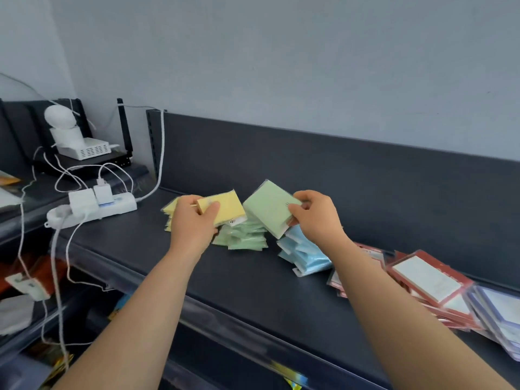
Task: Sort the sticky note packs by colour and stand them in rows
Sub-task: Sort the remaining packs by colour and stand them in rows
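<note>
Hands met mid-frame above the dark shelf point(253, 277): the left hand point(194, 220) gripped a wrapped yellow sticky-note pack point(225, 206), the right hand point(315, 218) a tilted green pack point(267, 212). Beneath lay green point(244, 237), blue point(306, 254) and, seemingly, yellow point(170, 209) heaps.

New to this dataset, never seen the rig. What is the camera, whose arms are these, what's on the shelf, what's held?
No machine here: one wide-angle camera on a person's head looks down at their bare arms. The left hand has its grip on a yellow pack of sticky notes; the right hand holds a green pack, tilted. On the dark shelf lie loose piles: yellow packs, green packs, blue packs. Further right sit red-framed packs. To the left are a white power strip with cables, and a router.
</note>
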Motion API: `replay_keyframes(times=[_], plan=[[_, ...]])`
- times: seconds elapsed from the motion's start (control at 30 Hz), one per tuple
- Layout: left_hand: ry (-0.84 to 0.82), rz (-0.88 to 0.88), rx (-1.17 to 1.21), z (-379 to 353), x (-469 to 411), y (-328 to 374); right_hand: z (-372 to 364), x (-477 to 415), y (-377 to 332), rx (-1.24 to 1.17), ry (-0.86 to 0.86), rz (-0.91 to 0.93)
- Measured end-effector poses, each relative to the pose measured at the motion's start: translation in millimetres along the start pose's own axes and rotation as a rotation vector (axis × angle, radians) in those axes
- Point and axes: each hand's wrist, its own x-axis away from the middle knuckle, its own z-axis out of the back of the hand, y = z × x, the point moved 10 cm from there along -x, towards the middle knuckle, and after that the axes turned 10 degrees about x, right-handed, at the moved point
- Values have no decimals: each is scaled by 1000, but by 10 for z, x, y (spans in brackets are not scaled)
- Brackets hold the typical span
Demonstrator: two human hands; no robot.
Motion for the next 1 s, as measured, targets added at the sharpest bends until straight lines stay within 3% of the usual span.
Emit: replay_keyframes(times=[0.3, 0.53, 0.67, 0.83, 1.0], plan=[[107, -43, -233, 508, -694, -207, -539, -318, -162, 127, 12, -63], [-62, -60, -450, 412, -1219, -297, -712, -398, -248, 738, 56, -105], [-184, -48, -598, 292, -1379, -447, -778, -329, -213, 945, 33, -178], [-267, -49, -777, 325, -1532, -582, -802, -186, -333, 964, 126, -213], [-360, -61, -673, 411, -1578, -609, -963, -11, -727, 726, 252, -82]])
